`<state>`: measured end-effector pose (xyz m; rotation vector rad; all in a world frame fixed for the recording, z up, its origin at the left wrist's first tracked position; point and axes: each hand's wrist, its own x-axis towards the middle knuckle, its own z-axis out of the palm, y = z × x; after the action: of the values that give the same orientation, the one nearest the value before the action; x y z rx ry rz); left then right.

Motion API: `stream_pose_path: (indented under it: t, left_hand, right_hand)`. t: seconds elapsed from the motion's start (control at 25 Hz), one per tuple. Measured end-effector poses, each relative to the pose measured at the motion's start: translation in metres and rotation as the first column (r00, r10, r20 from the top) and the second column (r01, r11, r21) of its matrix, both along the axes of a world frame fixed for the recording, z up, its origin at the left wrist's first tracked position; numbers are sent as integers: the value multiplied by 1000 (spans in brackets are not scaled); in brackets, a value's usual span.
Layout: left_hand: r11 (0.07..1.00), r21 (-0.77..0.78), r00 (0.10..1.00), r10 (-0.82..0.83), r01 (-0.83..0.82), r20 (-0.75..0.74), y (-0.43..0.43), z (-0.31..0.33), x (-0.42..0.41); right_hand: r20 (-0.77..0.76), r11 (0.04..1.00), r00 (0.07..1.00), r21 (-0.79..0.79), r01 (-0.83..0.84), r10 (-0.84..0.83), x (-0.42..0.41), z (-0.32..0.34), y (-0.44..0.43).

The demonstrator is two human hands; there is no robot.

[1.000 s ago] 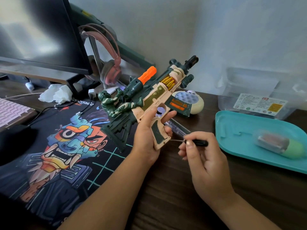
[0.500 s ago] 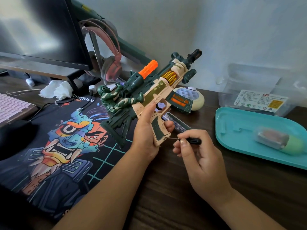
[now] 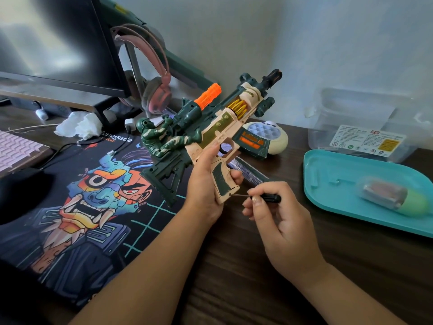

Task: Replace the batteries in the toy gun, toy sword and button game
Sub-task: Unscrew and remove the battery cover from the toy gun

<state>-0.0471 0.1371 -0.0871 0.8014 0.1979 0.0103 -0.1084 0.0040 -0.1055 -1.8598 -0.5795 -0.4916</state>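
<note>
The toy gun (image 3: 218, 127), tan and dark green with an orange scope and a soldier figure, is held up over the desk, muzzle pointing up and right. My left hand (image 3: 206, 184) grips its pistol grip. My right hand (image 3: 274, 209) pinches a small black-handled screwdriver (image 3: 264, 197), whose tip touches the bottom of the grip. The cream button game (image 3: 274, 139) lies on the desk behind the gun. A clear tube-like part, perhaps the toy sword (image 3: 246, 170), lies under the gun, mostly hidden.
A teal tray (image 3: 332, 174) at right holds a capsule-shaped green case (image 3: 396, 198). A clear plastic box (image 3: 365, 127) stands behind it. A printed desk mat (image 3: 77, 202), monitor (image 3: 54, 43), pink headphones (image 3: 154, 90), pink keyboard (image 3: 14, 151) and crumpled tissue (image 3: 79, 125) fill the left.
The screwdriver tip has moved left from free air onto the bottom of the gun's grip. The gun has tilted up slightly in my left hand.
</note>
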Motion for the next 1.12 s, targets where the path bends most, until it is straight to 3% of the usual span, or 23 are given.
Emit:
stream_pose_path:
  t: [0.8,1.12]
  left_hand:
    - [997,71,1000,-9,9,-3,1,2,-4]
    - [988,157,1000,14,-12,-13,0,0,-4]
  right_hand:
    - [-34,999,999,-41,-21,20,0,5,1]
    - [55,989,997,-137,61,-54,3,5,0]
